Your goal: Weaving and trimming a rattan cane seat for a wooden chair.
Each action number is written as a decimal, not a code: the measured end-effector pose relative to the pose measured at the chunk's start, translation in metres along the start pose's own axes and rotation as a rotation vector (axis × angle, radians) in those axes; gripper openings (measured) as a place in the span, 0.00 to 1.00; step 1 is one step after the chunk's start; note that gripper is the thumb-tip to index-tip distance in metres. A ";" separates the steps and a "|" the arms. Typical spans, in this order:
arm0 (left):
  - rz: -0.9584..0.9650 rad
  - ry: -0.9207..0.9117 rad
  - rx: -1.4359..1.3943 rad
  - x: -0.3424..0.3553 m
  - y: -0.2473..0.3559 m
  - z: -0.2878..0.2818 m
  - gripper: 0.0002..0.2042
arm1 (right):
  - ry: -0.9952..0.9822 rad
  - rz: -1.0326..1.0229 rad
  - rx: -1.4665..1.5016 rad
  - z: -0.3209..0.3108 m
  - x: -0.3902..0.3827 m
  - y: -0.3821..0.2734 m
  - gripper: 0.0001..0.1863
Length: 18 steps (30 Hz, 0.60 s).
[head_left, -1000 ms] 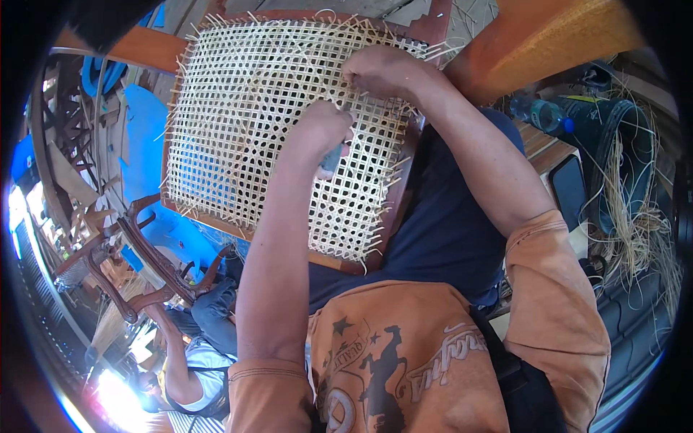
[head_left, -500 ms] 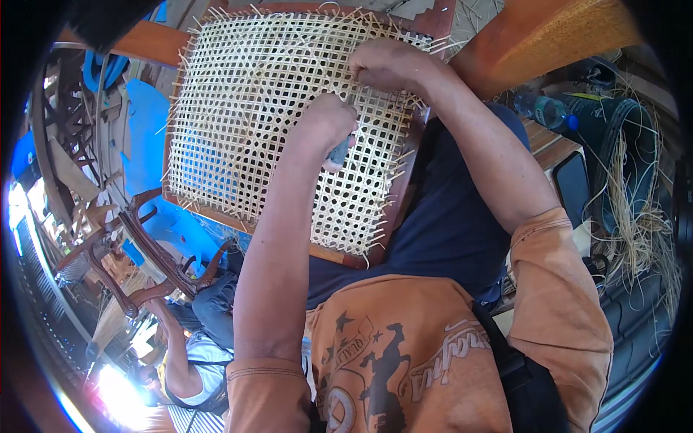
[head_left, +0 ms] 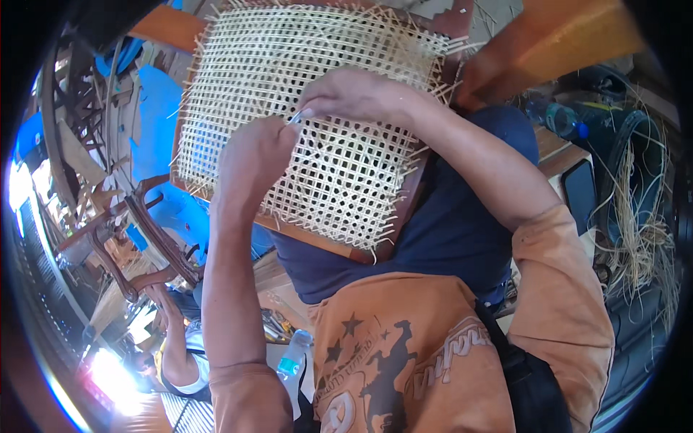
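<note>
A woven cane panel (head_left: 346,169) with loose strand ends round its edges lies on a reddish-brown wooden frame (head_left: 404,216) over my lap. My left hand (head_left: 253,155) is closed above the left-middle part of the weave, its fingers curled and what they grip hidden. Close by, my right hand (head_left: 354,95) bends over the cane with thumb and fingers pinched together. A thin, pale, shiny piece (head_left: 296,116) shows between the two hands, at the right hand's fingertips; it is too small to tell its kind.
An orange-brown wooden beam (head_left: 548,47) crosses the upper right. Beside my right leg are a plastic bottle (head_left: 559,119), a phone (head_left: 579,189) and a bundle of loose cane strands (head_left: 635,231). A carved chair frame (head_left: 144,231) and another person's arm (head_left: 173,339) are at the left.
Both hands have moved left over the cane and come together. The grey object seen in my left hand is now hidden. The thin shiny piece has come into sight between the hands.
</note>
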State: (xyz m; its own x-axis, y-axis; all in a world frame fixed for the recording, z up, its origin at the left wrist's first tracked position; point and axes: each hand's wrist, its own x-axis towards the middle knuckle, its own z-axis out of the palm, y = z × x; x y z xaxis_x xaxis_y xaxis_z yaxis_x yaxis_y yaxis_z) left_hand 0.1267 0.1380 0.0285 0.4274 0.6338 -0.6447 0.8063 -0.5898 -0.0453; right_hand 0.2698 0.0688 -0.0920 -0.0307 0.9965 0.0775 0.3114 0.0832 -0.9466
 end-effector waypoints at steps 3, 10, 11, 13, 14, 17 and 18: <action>0.051 0.051 0.013 0.016 0.006 0.014 0.18 | -0.002 0.110 -0.014 -0.017 0.005 0.016 0.11; -0.058 -0.190 0.078 0.057 0.034 0.035 0.18 | -0.031 0.253 -0.303 -0.018 0.008 0.039 0.07; -0.043 -0.202 0.074 0.064 0.044 0.034 0.18 | -0.034 0.300 -0.294 -0.023 0.006 0.042 0.07; -0.110 -0.343 0.044 0.076 0.061 0.033 0.18 | 0.011 0.315 -0.265 -0.027 -0.002 0.050 0.06; -0.101 -0.282 0.072 0.079 0.064 0.039 0.19 | -0.018 0.287 -0.349 -0.025 0.001 0.049 0.06; -0.004 -0.125 0.050 0.072 0.057 0.053 0.19 | -0.086 0.262 -0.443 -0.023 0.007 0.045 0.06; -0.049 -0.160 0.009 0.073 0.057 0.057 0.20 | -0.124 0.266 -0.457 -0.023 0.006 0.042 0.06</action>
State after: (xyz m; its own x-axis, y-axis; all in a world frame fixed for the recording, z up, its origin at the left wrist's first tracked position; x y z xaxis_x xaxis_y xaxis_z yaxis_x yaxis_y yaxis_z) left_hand 0.1806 0.1222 -0.0643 0.3166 0.5749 -0.7545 0.8205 -0.5651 -0.0863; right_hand 0.3047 0.0786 -0.1246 0.0020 0.9776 -0.2103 0.7042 -0.1507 -0.6938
